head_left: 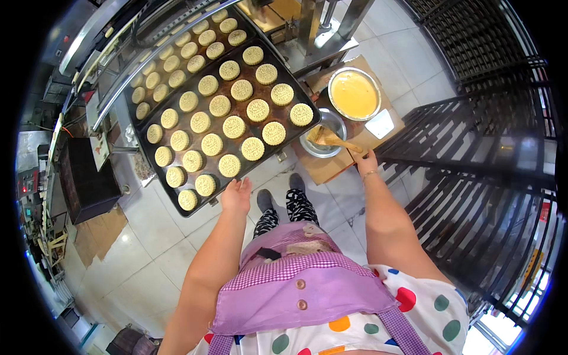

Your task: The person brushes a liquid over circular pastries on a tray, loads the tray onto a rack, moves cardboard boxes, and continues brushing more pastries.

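Observation:
Rows of round, pale-yellow patterned mooncakes (234, 126) sit on a dark baking tray (235, 177) at the left and centre. My left hand (236, 197) is at the tray's near edge with its fingers apart, holding nothing. To the right, a wide wooden-handled pastry brush (335, 141) rests across a metal bowl (321, 152). My right hand (368, 165) has its fingers closed at the end of the brush handle. Just behind that bowl, a larger round bowl (330, 97) contains yellow liquid.
A second tray of mooncakes (188, 36) lies beyond the near one, under a curved metal bar (160, 58). A white card-like piece (380, 124) lies on the cardboard (387, 105) beside the bowls. Dark slatted racks (455, 142) line the right. A dark box (87, 180) stands left on the tiles.

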The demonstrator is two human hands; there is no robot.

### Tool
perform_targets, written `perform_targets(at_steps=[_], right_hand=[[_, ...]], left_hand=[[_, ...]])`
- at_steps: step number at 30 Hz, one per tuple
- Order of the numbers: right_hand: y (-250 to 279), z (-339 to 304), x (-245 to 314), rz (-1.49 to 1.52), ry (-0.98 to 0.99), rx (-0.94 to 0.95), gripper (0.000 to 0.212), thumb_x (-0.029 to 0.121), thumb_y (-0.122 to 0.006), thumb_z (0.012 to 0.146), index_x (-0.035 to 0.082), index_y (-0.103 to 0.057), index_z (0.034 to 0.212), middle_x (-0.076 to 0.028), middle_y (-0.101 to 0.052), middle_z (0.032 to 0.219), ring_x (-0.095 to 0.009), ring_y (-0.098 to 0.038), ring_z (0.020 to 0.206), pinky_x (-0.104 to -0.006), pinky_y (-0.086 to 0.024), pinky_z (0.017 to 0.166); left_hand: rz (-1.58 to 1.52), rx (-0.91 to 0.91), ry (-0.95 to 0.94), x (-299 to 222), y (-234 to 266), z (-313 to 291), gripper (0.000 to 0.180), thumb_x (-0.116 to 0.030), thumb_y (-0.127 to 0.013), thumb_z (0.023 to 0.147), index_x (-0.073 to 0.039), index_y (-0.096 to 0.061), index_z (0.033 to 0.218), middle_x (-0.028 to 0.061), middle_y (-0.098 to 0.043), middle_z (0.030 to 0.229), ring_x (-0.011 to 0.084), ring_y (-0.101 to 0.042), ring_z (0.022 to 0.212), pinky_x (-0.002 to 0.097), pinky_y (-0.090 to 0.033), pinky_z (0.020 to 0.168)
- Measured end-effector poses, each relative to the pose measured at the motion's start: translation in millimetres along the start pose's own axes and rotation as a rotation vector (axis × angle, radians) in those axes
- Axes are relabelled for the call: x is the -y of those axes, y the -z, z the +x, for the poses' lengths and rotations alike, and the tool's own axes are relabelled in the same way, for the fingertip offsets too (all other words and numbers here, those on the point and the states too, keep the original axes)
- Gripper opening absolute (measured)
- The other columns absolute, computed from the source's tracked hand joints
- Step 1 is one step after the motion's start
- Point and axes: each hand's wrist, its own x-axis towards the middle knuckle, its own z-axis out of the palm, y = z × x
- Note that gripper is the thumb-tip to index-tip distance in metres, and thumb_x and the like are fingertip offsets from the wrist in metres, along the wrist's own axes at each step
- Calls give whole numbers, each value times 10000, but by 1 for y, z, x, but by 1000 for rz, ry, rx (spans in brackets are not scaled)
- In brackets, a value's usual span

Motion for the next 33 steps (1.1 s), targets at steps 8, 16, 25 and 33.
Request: perform_targets(at_steps=[8,16,25,33], right_hand=[[-12,31,67,726,88,164,204,15,-674,771,-10,-618,966,-27,-585,908,-84,-563,754,-216,-476,672],[-79,62,88,76,486,207,266,12,-652,784,40,-632,1048,-53,-626,913,-148,-602,824,-283,-489,729],[-3,107,132,295,89,234,302,56,-597,844,12,-577,1142,-56,-653,912,-136,-598,707,-269,-479,638],[33,177,139,-174,429,-280,285,59,-602,842,-17,-574,1115,-91,-638,899,-162,-616,711,-279,-485,636]], left_hand=[[-33,-138,-103,4,-4,18,109,-31,-456,903,54,-457,971,141,-512,927,248,-561,839,374,-532,813],[62,-164,-67,-6,32,0,174,-12,-512,890,-45,-444,1047,120,-574,949,244,-589,859,355,-531,786],[145,-179,4,-6,18,-26,139,-93,-535,919,-69,-416,988,98,-583,932,233,-607,865,352,-531,787],[175,-132,15,-4,13,-30,121,-131,-536,926,-54,-457,975,101,-588,918,230,-608,862,349,-518,771]])
